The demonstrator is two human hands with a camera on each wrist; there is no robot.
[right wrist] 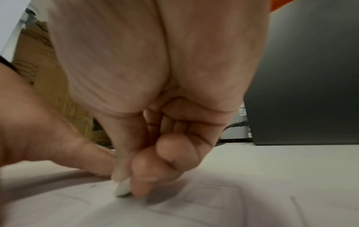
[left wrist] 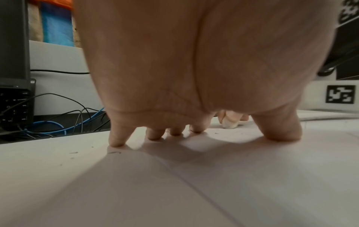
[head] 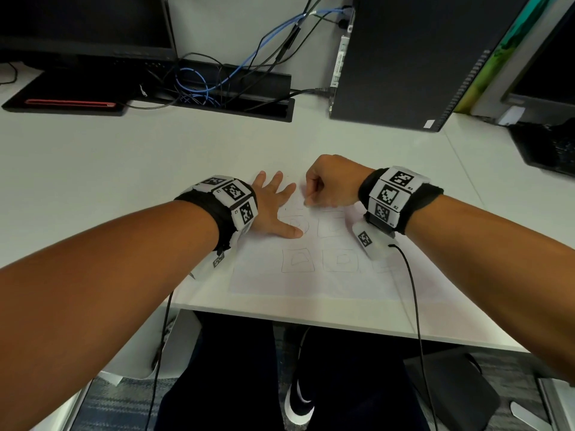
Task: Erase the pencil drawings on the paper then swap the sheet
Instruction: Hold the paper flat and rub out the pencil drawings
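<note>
A white sheet of paper (head: 311, 275) with faint pencil squares and shapes lies on the white desk near its front edge. My left hand (head: 273, 203) lies flat with spread fingers, its fingertips (left wrist: 116, 142) pressing on the sheet's far left part. My right hand (head: 323, 185) is curled into a fist just right of it and pinches a small white eraser (right wrist: 122, 188) between thumb and fingers. The eraser's tip touches the paper (right wrist: 213, 207) near the sheet's far edge. The eraser (left wrist: 230, 122) also shows beyond my left palm.
A black computer tower (head: 413, 57) stands at the back right. A cable tray with blue and black cables (head: 217, 85) and a monitor base (head: 71, 98) sit at the back left. Another monitor (head: 547, 76) is at the far right. The desk edge (head: 311, 321) is close to me.
</note>
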